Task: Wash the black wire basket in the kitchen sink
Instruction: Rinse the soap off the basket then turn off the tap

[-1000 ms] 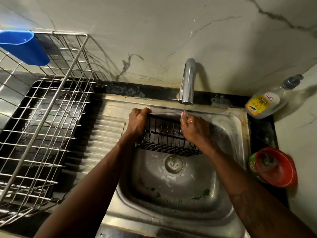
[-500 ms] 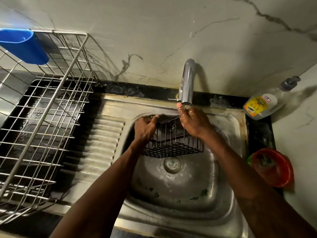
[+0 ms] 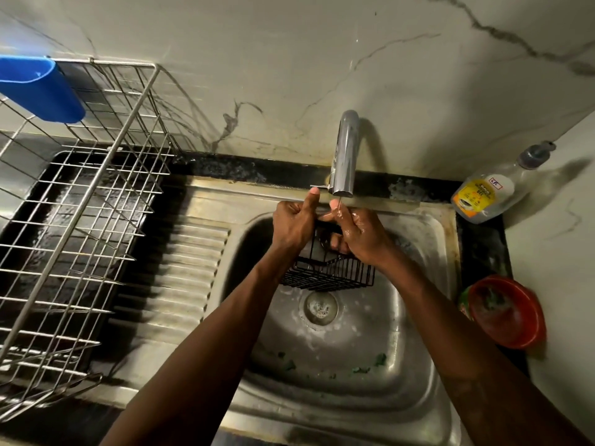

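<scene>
Black wire basket point(image 3: 331, 275) held under the curved chrome tap point(image 3: 346, 152).
My left hand point(image 3: 294, 225), thumb up, and wet right hand point(image 3: 363, 236) curl round its top, over the steel sink point(image 3: 354, 342).

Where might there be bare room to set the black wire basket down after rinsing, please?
The ribbed drainboard, between the dish rack and the sink bowl, is bare. The bowl's floor around the drain is open too, bar green scraps. The right-hand counter strip is crowded by the soap bottle and red bowl.
</scene>
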Action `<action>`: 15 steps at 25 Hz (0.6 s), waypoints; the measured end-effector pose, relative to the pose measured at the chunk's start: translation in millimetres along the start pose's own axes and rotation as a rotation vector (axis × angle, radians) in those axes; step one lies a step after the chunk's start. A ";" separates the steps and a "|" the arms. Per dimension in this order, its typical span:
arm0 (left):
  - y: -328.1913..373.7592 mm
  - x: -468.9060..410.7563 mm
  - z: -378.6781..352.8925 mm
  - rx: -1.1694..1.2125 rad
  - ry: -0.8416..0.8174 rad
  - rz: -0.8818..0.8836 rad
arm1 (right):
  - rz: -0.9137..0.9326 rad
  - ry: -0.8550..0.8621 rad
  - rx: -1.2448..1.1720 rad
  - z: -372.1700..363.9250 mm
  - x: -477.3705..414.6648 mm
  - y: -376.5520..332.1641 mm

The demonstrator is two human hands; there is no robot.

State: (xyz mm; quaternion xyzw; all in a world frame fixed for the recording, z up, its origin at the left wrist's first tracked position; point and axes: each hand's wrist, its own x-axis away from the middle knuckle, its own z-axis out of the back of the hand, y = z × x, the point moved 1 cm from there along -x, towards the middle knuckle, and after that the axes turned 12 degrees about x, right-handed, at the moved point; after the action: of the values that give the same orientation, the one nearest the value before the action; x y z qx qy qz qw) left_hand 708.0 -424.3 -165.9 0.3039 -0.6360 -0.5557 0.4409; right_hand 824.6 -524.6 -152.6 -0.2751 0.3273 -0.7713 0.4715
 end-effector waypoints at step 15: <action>14.7 -7.8 3.5 -0.157 0.000 0.144 | -0.221 0.232 -0.256 19.3 -6.2 9.4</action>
State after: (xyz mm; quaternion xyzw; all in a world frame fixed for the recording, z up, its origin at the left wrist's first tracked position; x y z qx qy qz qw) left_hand 709.7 -413.0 -153.3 0.2219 -0.6107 -0.5705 0.5023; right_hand 846.4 -526.9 -148.2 -0.2761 0.4425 -0.7972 0.3040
